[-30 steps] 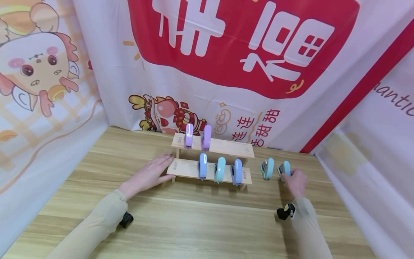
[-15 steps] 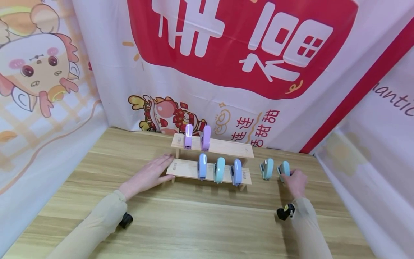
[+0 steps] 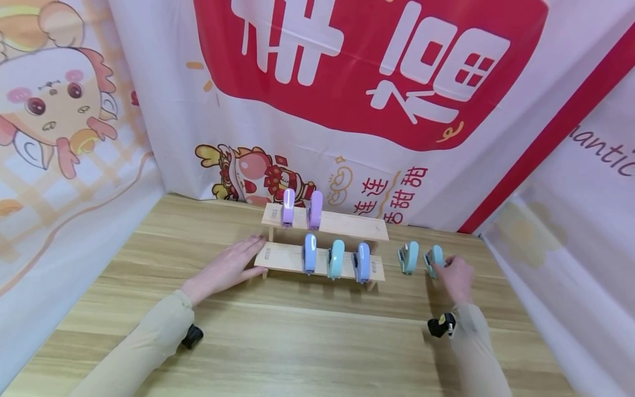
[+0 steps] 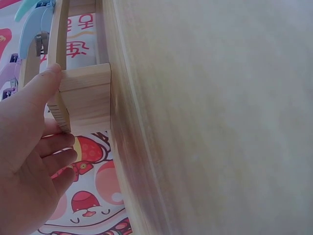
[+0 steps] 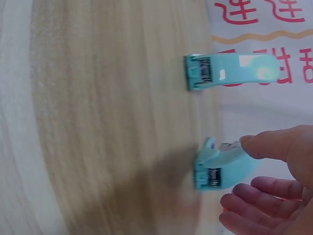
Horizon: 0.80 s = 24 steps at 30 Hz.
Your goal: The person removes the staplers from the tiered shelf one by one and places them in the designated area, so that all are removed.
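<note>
My left hand [image 3: 225,269] grips the left end of the two-tier wooden rack [image 3: 285,260]; its thumb lies at the front corner and the fingers bend beside the end, as the left wrist view shows. At the far right, my right hand [image 3: 457,278] is around a teal stapler [image 3: 435,260] standing on the table. In the right wrist view the thumb touches or nearly touches this stapler [image 5: 230,169], with the fingers loosely spread along its other side. Another teal stapler [image 3: 408,257] stands just to the left, apart from the hand.
On the rack's lower tier stand a blue stapler [image 3: 310,253], a teal stapler [image 3: 335,258] and another blue stapler [image 3: 362,262]. Two purple staplers, one at the left [image 3: 288,208], stand on the upper tier. Printed cloth [image 3: 163,110] hangs behind the wooden table [image 3: 307,342].
My right hand has shifted slightly right, its thumb and fingers loosening around the teal stapler, which stays in place. The left hand and the rack look unchanged.
</note>
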Available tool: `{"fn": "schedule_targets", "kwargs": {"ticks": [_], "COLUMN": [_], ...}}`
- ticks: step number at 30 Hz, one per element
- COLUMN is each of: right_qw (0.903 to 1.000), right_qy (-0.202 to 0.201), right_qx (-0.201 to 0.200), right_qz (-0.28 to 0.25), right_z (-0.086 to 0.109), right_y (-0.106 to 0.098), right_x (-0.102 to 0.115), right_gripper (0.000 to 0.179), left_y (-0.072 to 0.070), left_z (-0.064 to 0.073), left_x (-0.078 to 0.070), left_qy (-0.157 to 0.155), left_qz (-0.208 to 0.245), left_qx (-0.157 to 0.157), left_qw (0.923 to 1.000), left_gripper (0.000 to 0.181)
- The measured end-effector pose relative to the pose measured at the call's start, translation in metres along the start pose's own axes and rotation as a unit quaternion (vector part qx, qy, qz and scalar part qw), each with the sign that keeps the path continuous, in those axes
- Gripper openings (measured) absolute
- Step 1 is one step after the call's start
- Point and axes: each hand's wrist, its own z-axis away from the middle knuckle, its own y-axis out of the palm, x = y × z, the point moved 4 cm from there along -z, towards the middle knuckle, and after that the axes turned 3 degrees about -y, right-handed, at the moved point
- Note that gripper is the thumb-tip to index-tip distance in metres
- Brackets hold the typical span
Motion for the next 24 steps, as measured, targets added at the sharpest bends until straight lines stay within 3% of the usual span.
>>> {"fn": "schedule_targets", "kwargs": {"ticks": [12,19,24], "right_qw": [0.9989,0.9964,0.9961], "right_qy": [-0.018,-0.053,-0.067], "right_qx": [-0.038,-0.067,-0.056], "right_qz": [-0.018,-0.002,-0.009], "right_z": [0.006,0.014,0.021], "right_y": [-0.024,-0.036,-0.041], "right_x": [0.026,0.058,0.082], "right_gripper": [0.047,0.044,0.045], "left_y": [-0.001,-0.001,-0.001], "left_z": [0.0,0.0,0.001], "left_x": [0.001,0.001,0.0], "left_qy": [0.003,0.003,0.004], "left_qz": [-0.007,-0.004,-0.004], "left_qx": [-0.002,-0.002,-0.007], "left_qw": [1.0,1.0,1.0], "left_gripper": [0.076,0.077,0.076]}}
